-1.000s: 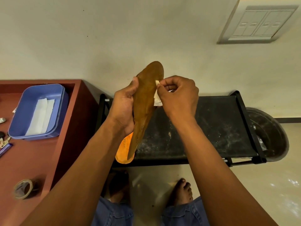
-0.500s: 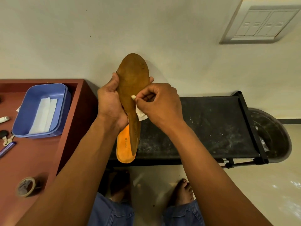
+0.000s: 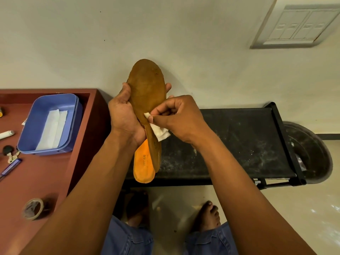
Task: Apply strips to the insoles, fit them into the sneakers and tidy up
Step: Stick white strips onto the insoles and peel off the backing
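My left hand [image 3: 125,115] grips two insoles stacked together, toes pointing up. The brown insole [image 3: 147,89] faces me with its underside; an orange insole [image 3: 143,164] shows behind it at the heel end. My right hand [image 3: 176,118] pinches a white strip [image 3: 159,132] between thumb and forefinger and holds it against the brown insole's narrow middle. The strip's lower end hangs off the insole's right edge. More white strips [image 3: 53,129] lie in a blue tray [image 3: 39,116] on the red-brown table. No sneakers are in view.
The red-brown table [image 3: 36,181] on the left carries a tape roll [image 3: 33,208], keys [image 3: 10,153], a blue pen [image 3: 11,167] and a white tube [image 3: 6,134]. A black metal rack [image 3: 239,144] stands against the wall ahead, a dark basin [image 3: 311,153] beside it. My bare feet are below.
The brown insole has turned from edge-on to face me flat. My right hand has slid down with the strip from the insole's upper edge to its middle.
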Demonstrator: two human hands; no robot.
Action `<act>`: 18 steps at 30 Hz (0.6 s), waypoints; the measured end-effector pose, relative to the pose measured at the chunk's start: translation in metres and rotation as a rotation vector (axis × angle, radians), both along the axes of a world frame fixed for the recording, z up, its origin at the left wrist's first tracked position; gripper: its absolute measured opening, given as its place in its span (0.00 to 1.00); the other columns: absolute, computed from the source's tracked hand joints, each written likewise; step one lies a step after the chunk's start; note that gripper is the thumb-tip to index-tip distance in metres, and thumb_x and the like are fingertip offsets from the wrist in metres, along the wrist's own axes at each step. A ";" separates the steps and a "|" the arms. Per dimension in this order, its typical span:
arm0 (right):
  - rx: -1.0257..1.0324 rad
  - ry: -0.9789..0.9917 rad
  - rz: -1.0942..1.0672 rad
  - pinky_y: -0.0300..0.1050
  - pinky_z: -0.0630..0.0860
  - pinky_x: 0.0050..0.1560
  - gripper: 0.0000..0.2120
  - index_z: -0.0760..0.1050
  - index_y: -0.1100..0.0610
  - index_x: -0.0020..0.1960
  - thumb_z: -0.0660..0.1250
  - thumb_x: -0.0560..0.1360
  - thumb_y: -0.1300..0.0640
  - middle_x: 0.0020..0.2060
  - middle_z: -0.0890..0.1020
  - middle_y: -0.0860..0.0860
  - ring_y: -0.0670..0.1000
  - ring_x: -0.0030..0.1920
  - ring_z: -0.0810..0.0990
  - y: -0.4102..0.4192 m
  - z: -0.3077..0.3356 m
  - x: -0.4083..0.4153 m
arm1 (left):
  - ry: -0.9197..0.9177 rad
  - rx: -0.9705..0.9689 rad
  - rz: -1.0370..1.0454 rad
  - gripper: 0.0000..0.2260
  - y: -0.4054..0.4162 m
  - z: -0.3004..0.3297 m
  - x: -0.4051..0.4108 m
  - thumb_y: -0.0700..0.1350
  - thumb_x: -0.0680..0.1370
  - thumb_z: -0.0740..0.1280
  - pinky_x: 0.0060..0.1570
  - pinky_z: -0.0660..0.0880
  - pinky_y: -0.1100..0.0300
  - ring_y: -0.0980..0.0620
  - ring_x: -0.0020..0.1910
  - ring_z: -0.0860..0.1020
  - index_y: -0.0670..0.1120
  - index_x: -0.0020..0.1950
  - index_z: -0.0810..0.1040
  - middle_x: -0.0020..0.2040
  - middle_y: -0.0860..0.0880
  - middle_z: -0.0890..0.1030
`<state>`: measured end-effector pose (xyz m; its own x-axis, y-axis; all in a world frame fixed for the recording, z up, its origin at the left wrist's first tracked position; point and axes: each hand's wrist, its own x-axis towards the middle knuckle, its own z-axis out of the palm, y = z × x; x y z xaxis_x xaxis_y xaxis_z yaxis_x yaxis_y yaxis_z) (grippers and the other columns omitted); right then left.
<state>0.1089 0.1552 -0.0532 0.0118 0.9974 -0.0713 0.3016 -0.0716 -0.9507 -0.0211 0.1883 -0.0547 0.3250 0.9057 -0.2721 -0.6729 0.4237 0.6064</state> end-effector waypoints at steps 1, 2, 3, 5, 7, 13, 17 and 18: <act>0.020 -0.046 -0.056 0.45 0.84 0.50 0.03 0.86 0.52 0.42 0.79 0.72 0.55 0.38 0.86 0.44 0.43 0.41 0.85 0.000 -0.002 -0.003 | 0.004 0.000 -0.002 0.30 -0.001 0.001 0.001 0.62 0.85 0.46 0.66 0.75 0.37 0.35 0.67 0.78 0.42 0.76 0.68 0.65 0.35 0.80; 0.050 -0.118 -0.122 0.47 0.84 0.49 0.03 0.86 0.50 0.41 0.79 0.72 0.52 0.38 0.86 0.43 0.42 0.40 0.85 0.001 -0.006 -0.006 | 0.014 -0.005 -0.002 0.30 -0.001 0.001 0.003 0.62 0.85 0.47 0.66 0.75 0.37 0.36 0.66 0.79 0.41 0.76 0.68 0.65 0.35 0.80; 0.086 -0.198 -0.190 0.46 0.84 0.48 0.04 0.86 0.49 0.42 0.78 0.72 0.50 0.38 0.86 0.42 0.42 0.40 0.84 0.001 -0.009 -0.008 | 0.024 -0.011 -0.004 0.31 -0.002 0.002 0.005 0.62 0.86 0.47 0.66 0.74 0.38 0.36 0.67 0.79 0.40 0.76 0.69 0.66 0.36 0.80; 0.143 -0.307 -0.313 0.40 0.82 0.44 0.04 0.85 0.48 0.43 0.77 0.73 0.48 0.39 0.86 0.41 0.41 0.39 0.83 0.000 -0.012 -0.011 | 0.047 -0.024 -0.016 0.31 -0.005 0.002 0.009 0.61 0.86 0.48 0.68 0.74 0.39 0.37 0.67 0.78 0.39 0.75 0.70 0.67 0.36 0.79; 0.162 -0.335 -0.415 0.34 0.77 0.42 0.04 0.85 0.47 0.45 0.76 0.74 0.48 0.41 0.86 0.41 0.41 0.40 0.82 0.000 -0.012 -0.009 | 0.083 -0.039 -0.038 0.31 -0.007 0.000 0.013 0.61 0.86 0.48 0.67 0.74 0.39 0.37 0.67 0.78 0.38 0.75 0.71 0.68 0.36 0.79; 0.037 -0.107 -0.279 0.48 0.84 0.54 0.02 0.86 0.49 0.43 0.78 0.73 0.55 0.42 0.87 0.44 0.44 0.48 0.85 0.008 -0.014 0.008 | 0.084 -0.054 -0.041 0.31 -0.008 0.001 0.015 0.61 0.86 0.47 0.64 0.77 0.39 0.37 0.67 0.78 0.40 0.75 0.71 0.68 0.37 0.79; -0.033 0.043 0.000 0.44 0.84 0.51 0.03 0.86 0.57 0.44 0.79 0.71 0.61 0.40 0.87 0.49 0.46 0.42 0.86 0.004 -0.006 0.006 | 0.029 -0.037 0.029 0.30 -0.003 0.004 0.003 0.61 0.86 0.46 0.63 0.77 0.39 0.35 0.64 0.80 0.40 0.73 0.72 0.63 0.37 0.82; -0.029 0.049 0.019 0.42 0.84 0.50 0.04 0.86 0.57 0.44 0.79 0.71 0.61 0.39 0.87 0.49 0.45 0.42 0.86 0.003 -0.004 0.004 | 0.022 -0.036 0.036 0.30 -0.002 0.004 0.001 0.61 0.86 0.46 0.63 0.77 0.39 0.36 0.63 0.81 0.41 0.73 0.71 0.62 0.37 0.83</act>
